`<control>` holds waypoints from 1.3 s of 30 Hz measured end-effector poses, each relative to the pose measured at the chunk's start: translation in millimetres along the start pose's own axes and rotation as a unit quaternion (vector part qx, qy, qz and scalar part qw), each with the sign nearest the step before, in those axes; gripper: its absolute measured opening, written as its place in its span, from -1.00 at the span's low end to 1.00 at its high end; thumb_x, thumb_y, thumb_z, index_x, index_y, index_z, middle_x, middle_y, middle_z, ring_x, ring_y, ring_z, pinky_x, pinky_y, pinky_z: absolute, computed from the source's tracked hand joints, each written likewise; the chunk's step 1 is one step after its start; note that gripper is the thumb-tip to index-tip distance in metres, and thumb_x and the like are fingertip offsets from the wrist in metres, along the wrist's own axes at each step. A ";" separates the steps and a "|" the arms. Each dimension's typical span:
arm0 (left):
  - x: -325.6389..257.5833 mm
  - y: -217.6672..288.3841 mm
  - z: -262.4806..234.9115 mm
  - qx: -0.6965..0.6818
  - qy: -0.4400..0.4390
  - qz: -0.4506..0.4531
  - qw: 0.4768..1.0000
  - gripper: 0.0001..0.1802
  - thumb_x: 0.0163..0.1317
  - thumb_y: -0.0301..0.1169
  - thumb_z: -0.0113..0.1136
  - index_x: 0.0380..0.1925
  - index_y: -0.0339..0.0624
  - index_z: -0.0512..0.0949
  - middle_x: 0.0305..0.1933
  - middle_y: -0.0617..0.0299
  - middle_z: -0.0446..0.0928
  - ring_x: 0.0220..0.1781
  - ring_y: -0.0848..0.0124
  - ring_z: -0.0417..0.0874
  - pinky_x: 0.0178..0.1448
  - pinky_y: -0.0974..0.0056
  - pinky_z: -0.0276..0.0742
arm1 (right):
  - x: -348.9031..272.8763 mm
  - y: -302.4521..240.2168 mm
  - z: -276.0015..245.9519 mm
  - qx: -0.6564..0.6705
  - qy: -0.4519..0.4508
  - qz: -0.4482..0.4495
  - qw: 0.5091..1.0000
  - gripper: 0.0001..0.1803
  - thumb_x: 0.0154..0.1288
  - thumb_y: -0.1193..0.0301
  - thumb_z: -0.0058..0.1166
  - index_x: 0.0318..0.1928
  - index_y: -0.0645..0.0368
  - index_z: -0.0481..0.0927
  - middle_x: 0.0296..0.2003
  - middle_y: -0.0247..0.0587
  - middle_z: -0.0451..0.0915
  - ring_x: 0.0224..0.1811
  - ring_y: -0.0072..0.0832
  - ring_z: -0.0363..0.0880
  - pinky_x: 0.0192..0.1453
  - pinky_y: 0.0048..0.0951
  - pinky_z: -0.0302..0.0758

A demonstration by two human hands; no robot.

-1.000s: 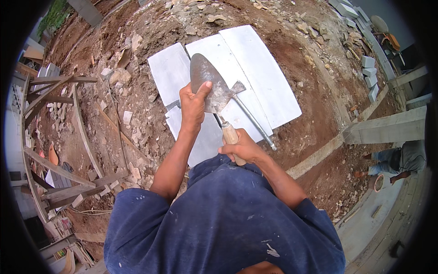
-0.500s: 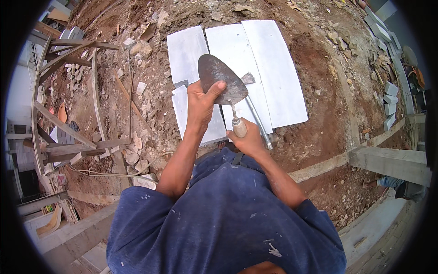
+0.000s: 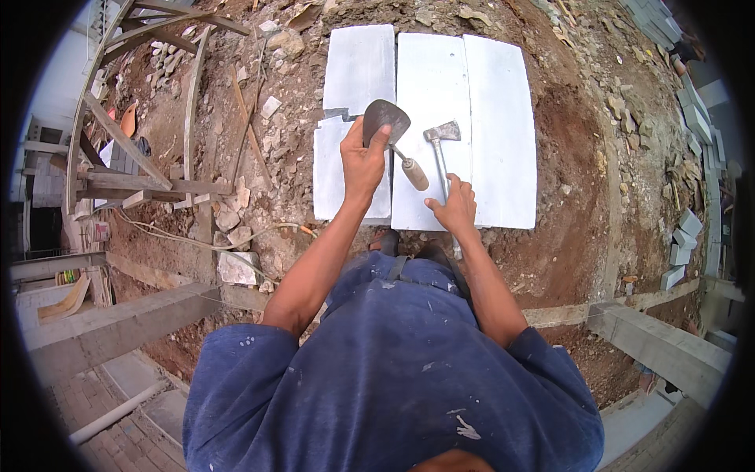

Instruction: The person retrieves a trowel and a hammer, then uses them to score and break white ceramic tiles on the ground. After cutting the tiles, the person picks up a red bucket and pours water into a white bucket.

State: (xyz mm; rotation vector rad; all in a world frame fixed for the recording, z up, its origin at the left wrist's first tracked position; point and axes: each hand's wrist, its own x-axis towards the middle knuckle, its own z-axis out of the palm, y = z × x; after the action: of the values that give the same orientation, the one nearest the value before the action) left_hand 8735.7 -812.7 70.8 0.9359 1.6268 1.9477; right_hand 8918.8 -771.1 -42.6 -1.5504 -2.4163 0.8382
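My left hand (image 3: pixel 365 165) grips a trowel (image 3: pixel 384 118) by its dark metal blade, thumb on the upper face. The trowel's wooden handle (image 3: pixel 415 174) points down to the right, free of my right hand. My right hand (image 3: pixel 456 206), fingers and thumb apart, is over the metal handle of a hatchet (image 3: pixel 443 149) and hides part of it; whether it touches is unclear. That hatchet lies on white blocks (image 3: pixel 499 126), its head pointing away from me. A dark tool or strip (image 3: pixel 336 113), partly hidden, shows by a gap between the left blocks.
Rubble and reddish soil surround the blocks. A wooden frame (image 3: pixel 193 110) stands at left, with a hose (image 3: pixel 185 243) below it. Concrete beams (image 3: pixel 118 326) (image 3: pixel 661 346) flank me. Grey blocks (image 3: pixel 680 248) lie at far right.
My right hand has let go of the trowel's handle and moved right, to the hatchet's handle. My left hand keeps the blade, now tilted differently. The view has shifted.
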 end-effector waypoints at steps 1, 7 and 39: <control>3.5 -15.4 1.2 0.021 -0.006 0.035 0.999 -0.77 0.34 -0.38 0.19 -0.19 -0.36 0.61 -0.27 0.24 0.52 -0.20 0.50 0.51 -0.11 0.37 0.42 | 6.7 14.8 16.9 0.007 -0.006 0.031 0.999 -0.26 0.07 0.25 0.34 0.24 0.07 0.29 0.00 0.15 0.41 0.00 0.05 0.49 0.07 -0.06 0.46; 4.7 -37.5 -11.5 0.099 -0.047 0.081 0.991 -0.72 0.33 -0.45 0.08 0.00 -0.27 0.57 -0.15 0.14 0.47 -0.10 0.38 0.51 -0.06 0.32 0.45 | 31.7 39.8 20.7 -0.001 -0.100 0.051 0.994 -0.44 0.14 0.35 0.16 0.14 0.23 0.32 -0.07 0.22 0.50 -0.04 0.09 0.55 0.07 -0.02 0.47; 50.2 -47.7 11.0 0.071 -0.178 0.098 0.977 -0.06 0.27 0.46 -0.58 0.32 -0.04 0.21 -0.08 0.17 0.06 0.09 0.23 0.21 0.40 -0.17 0.01 | -44.5 -73.9 -84.4 0.368 0.036 0.065 0.927 -0.63 0.49 0.22 -0.07 0.07 0.28 0.43 -0.58 -0.50 0.31 -0.68 -0.77 0.22 -0.67 -0.65 0.18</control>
State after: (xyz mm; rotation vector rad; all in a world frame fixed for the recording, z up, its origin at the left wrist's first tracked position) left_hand 8705.4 -759.6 36.4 1.4579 1.5232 1.6729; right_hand 8915.2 -801.4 74.2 -1.3850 -1.6367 1.4582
